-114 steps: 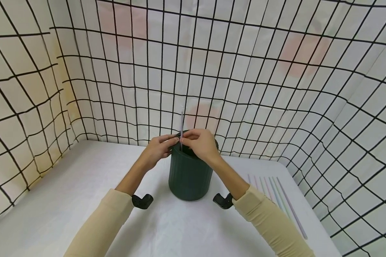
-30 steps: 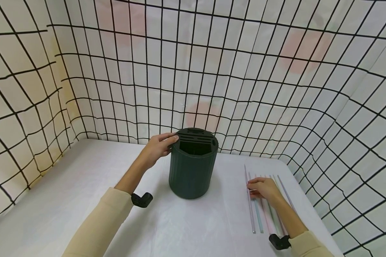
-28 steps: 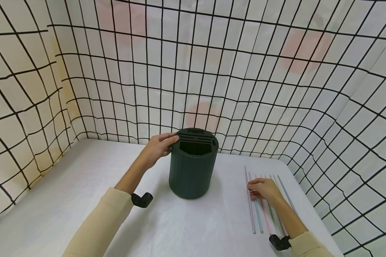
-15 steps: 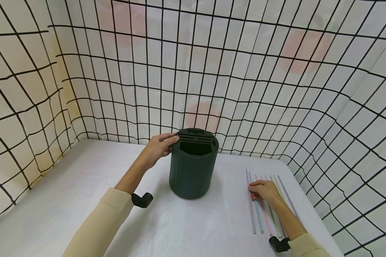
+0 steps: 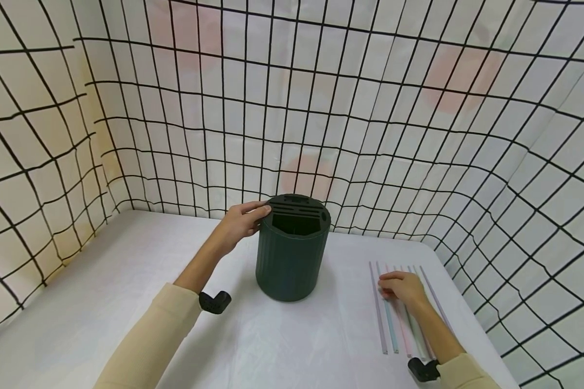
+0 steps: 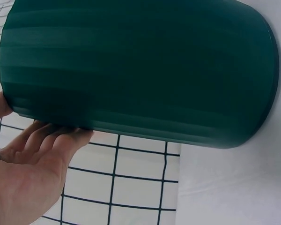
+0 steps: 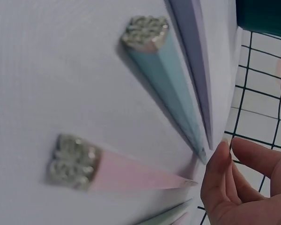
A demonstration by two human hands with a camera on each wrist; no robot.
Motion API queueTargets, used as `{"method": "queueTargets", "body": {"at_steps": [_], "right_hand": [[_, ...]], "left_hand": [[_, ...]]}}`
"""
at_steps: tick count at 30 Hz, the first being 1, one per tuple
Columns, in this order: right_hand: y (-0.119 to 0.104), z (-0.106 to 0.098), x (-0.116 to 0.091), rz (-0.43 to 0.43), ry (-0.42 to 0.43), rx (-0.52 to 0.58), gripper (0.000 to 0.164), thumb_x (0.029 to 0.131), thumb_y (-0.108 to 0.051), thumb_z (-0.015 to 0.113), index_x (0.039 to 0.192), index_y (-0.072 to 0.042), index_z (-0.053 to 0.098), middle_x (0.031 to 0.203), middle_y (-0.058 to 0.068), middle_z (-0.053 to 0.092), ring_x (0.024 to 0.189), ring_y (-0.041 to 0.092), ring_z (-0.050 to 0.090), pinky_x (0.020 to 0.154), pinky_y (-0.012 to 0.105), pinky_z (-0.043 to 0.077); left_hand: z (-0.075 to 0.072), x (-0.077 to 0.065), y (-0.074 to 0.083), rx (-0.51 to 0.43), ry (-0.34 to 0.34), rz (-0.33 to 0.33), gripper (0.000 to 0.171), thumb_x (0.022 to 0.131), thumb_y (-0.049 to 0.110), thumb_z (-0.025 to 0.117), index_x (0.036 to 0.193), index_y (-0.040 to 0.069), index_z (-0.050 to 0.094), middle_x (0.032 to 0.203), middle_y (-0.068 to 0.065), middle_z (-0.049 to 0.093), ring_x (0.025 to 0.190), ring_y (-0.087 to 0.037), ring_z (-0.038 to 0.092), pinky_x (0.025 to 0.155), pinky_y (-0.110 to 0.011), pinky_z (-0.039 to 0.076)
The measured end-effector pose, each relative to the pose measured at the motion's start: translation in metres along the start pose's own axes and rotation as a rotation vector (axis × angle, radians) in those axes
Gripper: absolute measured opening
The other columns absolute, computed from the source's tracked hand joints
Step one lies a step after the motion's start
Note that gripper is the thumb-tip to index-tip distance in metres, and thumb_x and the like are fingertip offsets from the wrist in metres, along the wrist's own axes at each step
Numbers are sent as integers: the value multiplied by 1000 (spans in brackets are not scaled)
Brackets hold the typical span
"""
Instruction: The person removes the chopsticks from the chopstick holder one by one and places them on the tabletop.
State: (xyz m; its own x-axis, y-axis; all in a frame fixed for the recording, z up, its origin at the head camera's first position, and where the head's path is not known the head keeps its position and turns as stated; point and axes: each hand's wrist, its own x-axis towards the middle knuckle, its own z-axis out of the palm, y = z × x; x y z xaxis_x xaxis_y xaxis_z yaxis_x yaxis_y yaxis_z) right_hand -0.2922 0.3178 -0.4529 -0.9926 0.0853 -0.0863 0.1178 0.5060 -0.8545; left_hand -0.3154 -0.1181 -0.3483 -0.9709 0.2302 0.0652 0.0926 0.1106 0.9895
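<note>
A dark green ribbed utensil holder (image 5: 290,265) stands upright on the table, its top showing narrow slots and one large opening. My left hand (image 5: 236,227) holds its left side near the rim; in the left wrist view the fingers (image 6: 49,145) bend against the ribbed wall. To the right, my right hand (image 5: 404,289) hovers over a row of pastel chopsticks, gripping none, fingers loosely bent. Leftmost lies a lavender chopstick (image 5: 379,313), beside a light blue chopstick (image 7: 164,79) and a pink chopstick (image 7: 126,171), whose end bears a silvery pattern. My right hand and forearm partly cover the row.
A white-covered table (image 5: 282,351) lies beneath everything. Black wire mesh (image 5: 292,116) rises at the back and both sides, close behind the holder. Green chopsticks (image 5: 416,335) and a purple chopstick (image 5: 435,297) lie at the row's right.
Earlier, both hands held a chopstick at the holder. Then my right hand gripped the lavender chopstick over the row; now it lies leftmost, released, with that hand slightly right. My left hand stays put.
</note>
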Motion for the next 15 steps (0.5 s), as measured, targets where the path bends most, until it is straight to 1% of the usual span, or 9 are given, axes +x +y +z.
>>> {"method": "queueTargets", "body": {"at_steps": [3,9,12,15], "right_hand": [[-4,-2,-1,8,-16,9,35,96,-12,69,121,12,66,96,12,76,74,11,71,69,24,61],[-16,-7,-2,4,-54,30,39,97,-14,68,123,14,63,100,16,75,79,17,72,72,28,63],[-24,-9,-2,16,-84,44,44,99,-19,66,127,14,60,103,17,73,83,18,72,73,28,63],[-32,-10,-5,26,-115,46,47,101,-23,64,132,12,58,108,19,71,87,20,72,76,29,63]], "left_hand": [[-1,-1,3,48,-4,-5,59,102,41,59,151,9,48,149,-14,54,136,-29,55,113,-45,45],[-3,-4,16,201,-32,-22,55,106,37,53,152,8,45,147,-16,55,137,-30,54,111,-44,48],[-6,-6,23,234,-40,-59,59,106,40,52,155,9,41,148,-17,54,136,-32,55,109,-42,51],[-14,-8,26,260,-33,-66,62,107,44,49,157,9,37,150,-18,53,136,-33,55,107,-42,52]]}}
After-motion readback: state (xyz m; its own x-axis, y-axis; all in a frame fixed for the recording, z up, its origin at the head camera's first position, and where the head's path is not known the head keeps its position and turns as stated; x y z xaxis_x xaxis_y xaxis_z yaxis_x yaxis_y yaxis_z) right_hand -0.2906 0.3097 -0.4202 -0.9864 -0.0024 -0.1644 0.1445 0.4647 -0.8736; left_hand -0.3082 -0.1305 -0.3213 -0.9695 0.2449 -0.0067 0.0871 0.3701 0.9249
